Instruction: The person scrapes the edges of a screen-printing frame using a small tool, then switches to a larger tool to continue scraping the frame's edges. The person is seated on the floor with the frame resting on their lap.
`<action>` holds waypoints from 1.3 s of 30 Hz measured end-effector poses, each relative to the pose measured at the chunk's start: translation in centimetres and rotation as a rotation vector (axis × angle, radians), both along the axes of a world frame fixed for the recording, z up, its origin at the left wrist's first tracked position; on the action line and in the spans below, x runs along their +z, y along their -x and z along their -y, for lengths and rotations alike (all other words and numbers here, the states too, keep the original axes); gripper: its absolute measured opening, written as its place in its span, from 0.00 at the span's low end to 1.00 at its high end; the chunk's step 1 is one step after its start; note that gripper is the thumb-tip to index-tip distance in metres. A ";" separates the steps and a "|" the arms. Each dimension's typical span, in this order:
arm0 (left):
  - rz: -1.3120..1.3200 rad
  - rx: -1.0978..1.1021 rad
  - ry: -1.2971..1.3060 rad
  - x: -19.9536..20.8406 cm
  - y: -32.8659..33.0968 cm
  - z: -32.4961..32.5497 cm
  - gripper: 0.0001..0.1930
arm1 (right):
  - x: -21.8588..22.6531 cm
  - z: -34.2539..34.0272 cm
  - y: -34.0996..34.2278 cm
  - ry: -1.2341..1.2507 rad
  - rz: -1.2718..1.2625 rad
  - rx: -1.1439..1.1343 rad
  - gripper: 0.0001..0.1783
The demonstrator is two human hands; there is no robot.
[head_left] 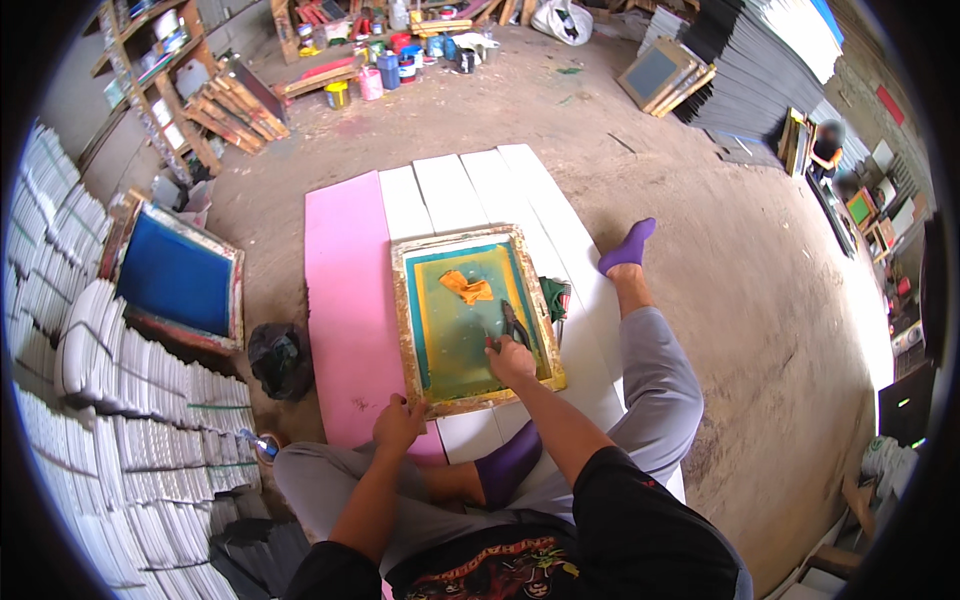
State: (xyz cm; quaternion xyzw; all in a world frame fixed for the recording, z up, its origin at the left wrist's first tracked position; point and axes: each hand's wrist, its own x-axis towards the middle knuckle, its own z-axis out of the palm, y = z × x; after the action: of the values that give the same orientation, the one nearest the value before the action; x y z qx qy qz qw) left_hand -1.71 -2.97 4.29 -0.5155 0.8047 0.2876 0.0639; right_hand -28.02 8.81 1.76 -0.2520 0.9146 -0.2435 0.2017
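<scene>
The framed screen (450, 362) is lying flat across white boards (500, 190) and a pink board (345, 270), which are apparently giving it a level bed between the seated person's legs. The left hand (398, 424) is resting with bent fingers at the frame's near-left corner, a position suited to steadying it. The right hand (513, 362) is curling over the near-right part of the mesh, its fingertips pointing inward. At this scale I cannot tell whether either hand is grasping anything. A dark tool (514, 322) is lying just beyond the right hand, within easy reach, and an orange cloth (467, 287) is lying crumpled farther up the mesh.

Containers: a black plastic bag (280, 362) is sitting left of the pink board, its contents not showing. A yellow bucket (337, 95), a pink container (371, 84) and a blue container (388, 70) are standing together at the far side; their contents are not discernible.
</scene>
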 end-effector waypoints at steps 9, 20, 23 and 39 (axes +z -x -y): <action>-0.030 -0.074 0.065 -0.8 3.2 0.9 0.30 | -0.3 -5.1 9.2 -0.001 -0.248 -0.321 0.30; 0.006 -0.099 0.088 -1.1 3.7 1.6 0.24 | -1.8 -7.5 9.6 -0.038 -0.016 -0.099 0.32; 0.010 -0.082 0.069 -1.1 3.6 1.2 0.24 | -0.9 -6.1 11.3 0.141 -0.165 -0.245 0.32; 0.066 -0.050 0.011 -0.5 4.0 0.7 0.23 | -0.3 -2.6 22.0 -0.002 -0.274 -0.176 0.22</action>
State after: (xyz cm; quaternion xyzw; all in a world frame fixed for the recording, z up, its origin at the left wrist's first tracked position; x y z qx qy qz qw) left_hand -5.72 -3.67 3.74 -0.5047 0.8163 0.2645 0.0948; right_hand -50.04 11.43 1.45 -0.2016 0.9523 -0.2227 0.0530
